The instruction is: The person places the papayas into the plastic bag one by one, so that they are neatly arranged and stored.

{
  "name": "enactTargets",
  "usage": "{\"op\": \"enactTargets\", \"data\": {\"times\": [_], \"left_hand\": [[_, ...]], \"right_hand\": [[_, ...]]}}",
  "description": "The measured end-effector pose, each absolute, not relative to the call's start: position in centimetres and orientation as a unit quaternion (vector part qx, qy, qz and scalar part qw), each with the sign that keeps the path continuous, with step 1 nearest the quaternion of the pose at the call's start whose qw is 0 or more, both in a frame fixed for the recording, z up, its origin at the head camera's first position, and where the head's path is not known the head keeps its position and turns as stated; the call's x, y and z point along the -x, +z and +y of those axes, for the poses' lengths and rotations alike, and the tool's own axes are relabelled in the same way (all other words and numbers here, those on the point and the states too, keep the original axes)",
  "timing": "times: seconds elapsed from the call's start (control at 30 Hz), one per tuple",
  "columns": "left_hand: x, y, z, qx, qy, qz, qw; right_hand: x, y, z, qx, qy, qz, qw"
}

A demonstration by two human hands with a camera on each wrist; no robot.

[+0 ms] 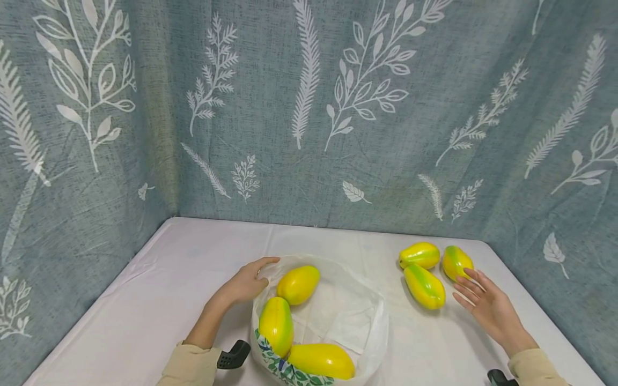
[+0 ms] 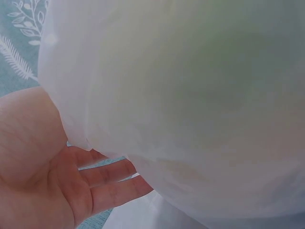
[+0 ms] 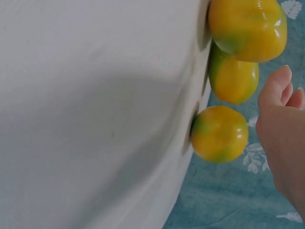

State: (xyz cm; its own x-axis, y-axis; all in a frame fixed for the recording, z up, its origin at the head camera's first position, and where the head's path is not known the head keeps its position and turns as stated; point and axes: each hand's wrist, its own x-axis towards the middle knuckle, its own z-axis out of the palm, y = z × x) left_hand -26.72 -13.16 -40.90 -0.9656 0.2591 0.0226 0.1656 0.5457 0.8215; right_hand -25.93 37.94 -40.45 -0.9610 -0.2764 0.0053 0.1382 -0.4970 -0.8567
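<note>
A white translucent plastic bag [image 1: 381,321] with a green leaf print stands on the table, its mouth spread wide. Inside lie three yellow-green papayas, one at the back [image 1: 298,285], one at the left [image 1: 276,326] and one at the front [image 1: 322,361]. My left hand [image 1: 245,280] holds the bag's left rim between thumb and fingers; in the left wrist view the bag's side [image 2: 181,95] covers part of the fingers. My right hand [image 1: 492,308], fingers loosely spread and holding nothing, is beside the rightmost papaya [image 1: 456,261] on the table.
Two more papayas lie left of that one, one behind [image 1: 420,255] and one nearer [image 1: 425,286]. A white cloth [image 1: 193,257] covers the table. Blue-grey curtains [image 1: 270,177] with a white leaf pattern hang behind and at both sides.
</note>
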Motion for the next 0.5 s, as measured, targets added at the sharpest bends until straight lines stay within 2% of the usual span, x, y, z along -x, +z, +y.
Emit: {"op": "enactTargets", "data": {"times": [0.5], "left_hand": [[26.75, -40.97, -13.15, -0.120, 0.462, 0.877, 0.053]], "right_hand": [[26.35, -41.32, 38.35, 0.002, -0.830, 0.546, 0.114]]}}
